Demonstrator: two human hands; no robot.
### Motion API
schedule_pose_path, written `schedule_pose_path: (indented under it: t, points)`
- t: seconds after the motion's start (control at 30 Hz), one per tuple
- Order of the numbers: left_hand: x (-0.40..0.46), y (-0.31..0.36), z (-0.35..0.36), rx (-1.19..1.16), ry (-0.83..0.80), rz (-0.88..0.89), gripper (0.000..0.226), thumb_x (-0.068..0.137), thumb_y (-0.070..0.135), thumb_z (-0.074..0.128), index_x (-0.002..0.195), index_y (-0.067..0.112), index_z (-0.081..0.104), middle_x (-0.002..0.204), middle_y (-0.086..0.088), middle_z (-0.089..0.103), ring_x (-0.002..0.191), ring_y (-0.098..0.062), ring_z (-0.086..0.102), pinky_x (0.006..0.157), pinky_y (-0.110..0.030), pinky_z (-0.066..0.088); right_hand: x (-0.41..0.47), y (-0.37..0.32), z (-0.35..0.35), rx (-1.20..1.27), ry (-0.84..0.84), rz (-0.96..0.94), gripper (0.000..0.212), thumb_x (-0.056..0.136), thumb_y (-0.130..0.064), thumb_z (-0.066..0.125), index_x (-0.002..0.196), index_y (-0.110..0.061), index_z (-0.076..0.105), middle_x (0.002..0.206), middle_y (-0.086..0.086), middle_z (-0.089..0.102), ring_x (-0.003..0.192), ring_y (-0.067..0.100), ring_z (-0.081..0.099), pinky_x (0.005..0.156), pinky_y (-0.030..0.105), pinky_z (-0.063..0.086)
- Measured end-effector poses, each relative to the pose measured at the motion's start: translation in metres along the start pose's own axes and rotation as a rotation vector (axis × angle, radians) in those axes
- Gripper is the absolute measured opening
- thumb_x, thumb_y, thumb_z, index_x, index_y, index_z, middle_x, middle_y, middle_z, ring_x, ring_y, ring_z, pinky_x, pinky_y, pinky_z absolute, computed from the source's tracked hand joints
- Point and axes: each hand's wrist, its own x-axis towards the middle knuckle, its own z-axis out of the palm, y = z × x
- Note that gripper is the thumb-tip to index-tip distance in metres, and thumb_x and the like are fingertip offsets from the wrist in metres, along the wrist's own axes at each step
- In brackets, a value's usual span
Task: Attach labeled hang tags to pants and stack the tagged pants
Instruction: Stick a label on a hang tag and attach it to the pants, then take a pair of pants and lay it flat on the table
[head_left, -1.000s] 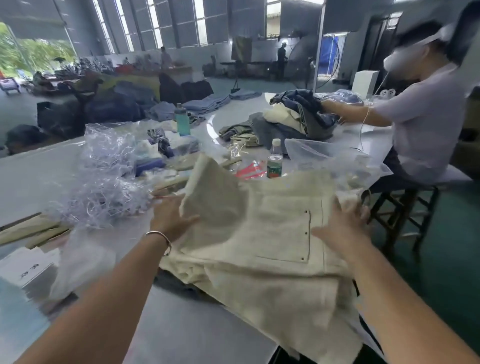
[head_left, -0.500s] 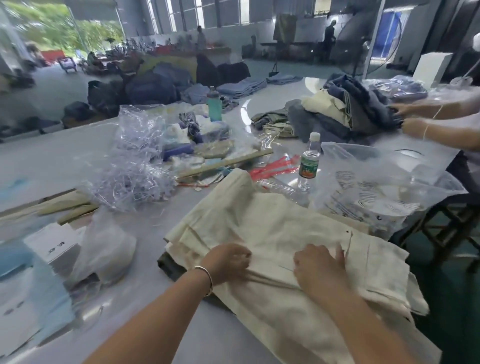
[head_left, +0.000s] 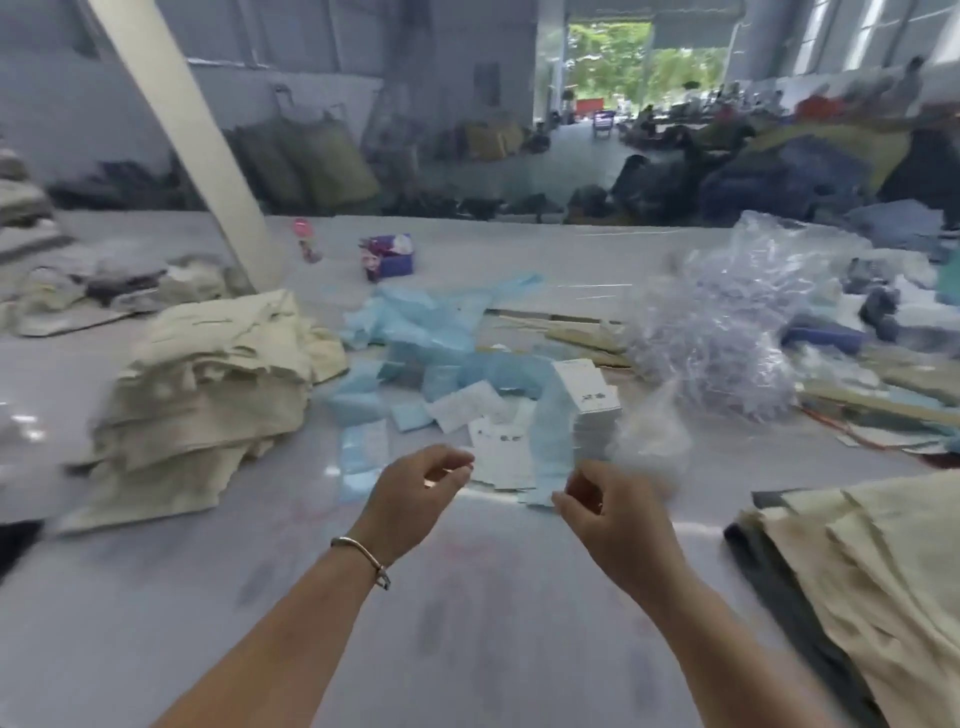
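Note:
A tall stack of folded cream pants (head_left: 208, 395) sits on the grey table (head_left: 467, 623) at the left. More cream pants (head_left: 857, 571) lie flat at the right edge, over a dark garment. A pile of white hang tags (head_left: 589, 402) stands in the middle, with loose white tags (head_left: 498, 441) and blue label sheets (head_left: 441, 343) scattered around it. My left hand (head_left: 415, 499) and my right hand (head_left: 608, 514) hover just in front of the tags, fingers loosely curled and holding nothing. A blue strip (head_left: 550, 447) ends close to my right fingers.
A heap of clear plastic bags (head_left: 727, 322) lies right of the tags, with long flat card strips (head_left: 571, 332) behind it. A purple box (head_left: 389, 254) and a small pink item (head_left: 304, 239) stand farther back. A slanted white post (head_left: 197, 135) rises at the left.
The view has swung left. Both hands have let go of the cream pants, which now lie at the right, and have moved over to the hang tags.

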Motion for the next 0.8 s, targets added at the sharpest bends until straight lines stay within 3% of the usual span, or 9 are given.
schedule_pose_path:
  t: [0.1, 0.2, 0.27, 0.37, 0.53, 0.63, 0.7, 0.8]
  points:
    - [-0.017, -0.061, -0.107, 0.047, 0.236, -0.123, 0.020, 0.089, 0.014, 0.067, 0.088, 0.034, 0.068, 0.087, 0.015, 0.071, 0.084, -0.005, 0.066, 0.074, -0.017, 0.046, 0.033, -0.073, 0.075, 0.066, -0.102, -0.129, 0.027, 0.082, -0.023, 0.069, 0.064, -0.024, 0.049, 0.066, -0.007, 0.053, 0.063, 0.013, 0.051, 0.064, 0.034, 0.043]
    - [-0.025, -0.123, -0.199, 0.137, 0.410, -0.224, 0.012, 0.086, 0.014, 0.069, 0.088, 0.026, 0.071, 0.086, 0.006, 0.069, 0.086, -0.016, 0.064, 0.072, -0.020, 0.044, 0.059, -0.141, 0.149, 0.103, -0.195, -0.222, 0.028, 0.081, -0.024, 0.070, 0.064, -0.027, 0.048, 0.072, -0.007, 0.053, 0.064, 0.009, 0.053, 0.064, 0.030, 0.042]
    - [-0.019, -0.162, -0.251, 0.256, 0.499, -0.246, 0.008, 0.082, 0.015, 0.074, 0.089, 0.017, 0.071, 0.093, 0.001, 0.068, 0.094, -0.020, 0.063, 0.078, -0.024, 0.042, 0.079, -0.179, 0.197, 0.109, -0.242, -0.245, 0.030, 0.080, -0.024, 0.071, 0.063, -0.029, 0.046, 0.077, -0.006, 0.054, 0.065, 0.009, 0.053, 0.064, 0.029, 0.038]
    - [0.008, -0.211, -0.311, 0.486, 0.566, -0.220, 0.021, 0.075, 0.016, 0.080, 0.094, 0.012, 0.071, 0.108, -0.005, 0.066, 0.106, -0.025, 0.056, 0.091, -0.027, 0.036, 0.112, -0.228, 0.260, 0.108, -0.282, -0.229, 0.027, 0.080, -0.023, 0.070, 0.066, -0.029, 0.047, 0.083, -0.005, 0.054, 0.066, 0.010, 0.055, 0.063, 0.027, 0.034]
    - [0.094, -0.260, -0.373, 0.613, 0.493, -0.109, 0.050, 0.076, 0.026, 0.079, 0.122, 0.014, 0.064, 0.132, -0.007, 0.059, 0.125, -0.029, 0.048, 0.104, -0.035, 0.037, 0.150, -0.281, 0.328, 0.089, -0.330, -0.241, 0.011, 0.084, -0.025, 0.067, 0.082, -0.024, 0.056, 0.096, -0.004, 0.054, 0.074, 0.014, 0.055, 0.069, 0.028, 0.041]
    - [0.152, -0.284, -0.396, 0.714, 0.223, -0.101, 0.059, 0.084, 0.036, 0.068, 0.138, 0.022, 0.050, 0.147, 0.000, 0.046, 0.138, -0.020, 0.037, 0.112, -0.037, 0.031, 0.163, -0.290, 0.353, 0.068, -0.341, -0.211, 0.008, 0.085, -0.027, 0.065, 0.086, -0.025, 0.057, 0.098, -0.009, 0.053, 0.073, 0.012, 0.058, 0.073, 0.031, 0.048]
    - [0.177, -0.294, -0.405, 0.826, 0.087, -0.072, 0.055, 0.086, 0.042, 0.056, 0.138, 0.023, 0.049, 0.144, -0.001, 0.050, 0.133, -0.021, 0.044, 0.107, -0.039, 0.037, 0.168, -0.288, 0.361, 0.025, -0.351, -0.176, 0.008, 0.085, -0.027, 0.065, 0.088, -0.026, 0.057, 0.098, -0.012, 0.052, 0.071, 0.010, 0.058, 0.073, 0.030, 0.048]
    - [0.198, -0.298, -0.417, 0.820, 0.180, 0.030, 0.037, 0.092, 0.033, 0.052, 0.124, 0.017, 0.058, 0.117, -0.012, 0.067, 0.107, -0.035, 0.061, 0.083, -0.040, 0.048, 0.177, -0.282, 0.369, -0.027, -0.367, -0.114, 0.010, 0.085, -0.024, 0.065, 0.091, -0.026, 0.057, 0.097, -0.013, 0.053, 0.072, 0.008, 0.058, 0.071, 0.024, 0.047]
